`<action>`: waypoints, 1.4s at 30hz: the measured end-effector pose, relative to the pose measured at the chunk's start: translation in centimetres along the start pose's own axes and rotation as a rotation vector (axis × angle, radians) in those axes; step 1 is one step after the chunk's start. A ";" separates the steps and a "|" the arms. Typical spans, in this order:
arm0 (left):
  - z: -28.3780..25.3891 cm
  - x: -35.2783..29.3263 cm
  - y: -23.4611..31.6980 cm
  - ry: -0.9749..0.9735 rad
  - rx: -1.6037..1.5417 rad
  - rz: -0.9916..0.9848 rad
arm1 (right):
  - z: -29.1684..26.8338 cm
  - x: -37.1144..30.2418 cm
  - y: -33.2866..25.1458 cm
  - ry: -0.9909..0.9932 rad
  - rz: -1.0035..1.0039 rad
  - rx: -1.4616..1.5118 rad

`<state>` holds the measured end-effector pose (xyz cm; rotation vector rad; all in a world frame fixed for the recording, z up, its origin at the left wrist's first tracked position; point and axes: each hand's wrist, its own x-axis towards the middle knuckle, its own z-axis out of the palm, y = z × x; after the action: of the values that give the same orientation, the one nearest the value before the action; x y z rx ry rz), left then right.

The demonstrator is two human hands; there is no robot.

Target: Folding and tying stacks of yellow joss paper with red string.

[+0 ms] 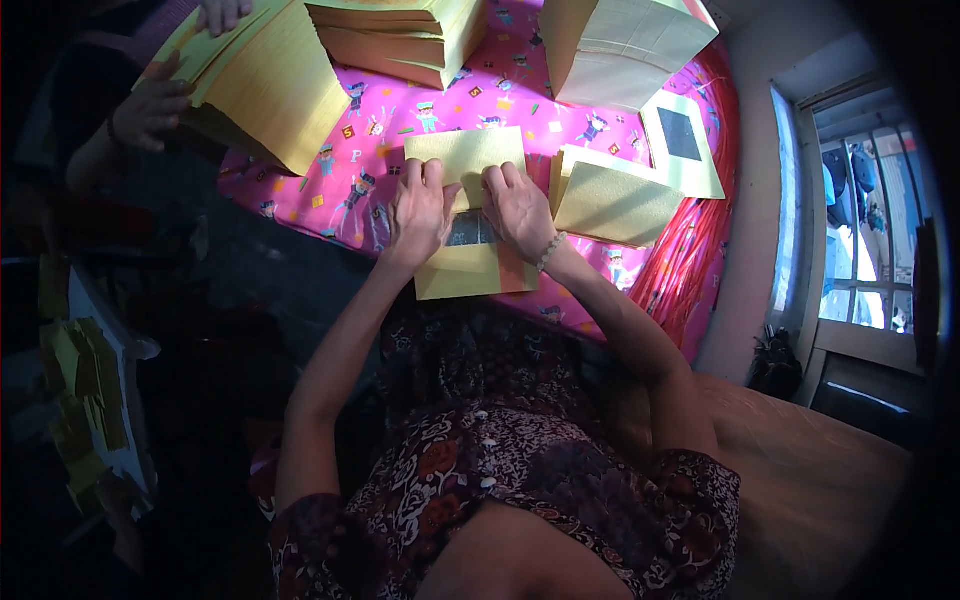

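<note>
A yellow paper sheet (460, 278) lies before me at the table's near edge, with a dark silvery rectangle at its middle and a reddish patch at the right. Its far part (464, 148) shows beyond my fingers. My left hand (420, 215) has its fingers curled and pressed on the sheet's left side. Likewise curled, my right hand (516, 210), with a beaded bracelet at the wrist, presses the right side. Both thumbs point inward over the paper. What lies under the fingertips is hidden. Just right of my hands rests a small stack of yellow paper (615, 200).
Thick yellow paper stacks stand at the far left (270, 90), far middle (390, 40) and far right (625, 50). Another person's hands (155, 105) touch the left one. A yellow sheet with a dark square (690, 150) and red strands (675, 255) lie rightward on the pink patterned tablecloth (345, 195).
</note>
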<state>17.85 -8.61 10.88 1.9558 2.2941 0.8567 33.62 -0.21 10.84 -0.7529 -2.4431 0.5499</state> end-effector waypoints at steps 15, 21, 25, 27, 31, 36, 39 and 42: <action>-0.5 -0.6 -3.1 -0.056 -0.502 -0.121 | -1.7 0.6 0.6 -0.171 -0.209 -0.097; -0.6 0.5 -6.1 0.044 -0.964 -0.428 | -1.8 1.9 0.4 -0.285 -0.537 -0.525; -1.9 0.3 -6.0 0.079 -0.468 -0.499 | -2.1 2.4 0.4 -0.197 -0.581 -0.478; -2.4 0.5 -5.5 -0.160 -0.800 -0.794 | -2.5 2.7 0.3 -0.151 -0.578 -0.482; -3.0 1.0 -5.4 -0.243 -1.469 -0.808 | -3.4 3.0 -0.6 -0.112 -0.545 -0.511; -5.5 0.9 -3.6 -0.155 -1.486 -0.720 | -6.5 2.5 -2.6 0.139 -0.368 -0.123; -8.2 0.9 -0.8 -0.167 -1.466 -0.616 | -8.8 1.1 -3.6 0.463 -0.122 0.029; -9.2 1.8 2.7 -0.209 -1.434 -0.531 | -11.5 -0.5 -2.7 0.396 0.167 0.498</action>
<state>16.74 -10.40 20.46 0.7005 1.1805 1.4492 39.65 -0.01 21.06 -0.7655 -1.7881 0.9301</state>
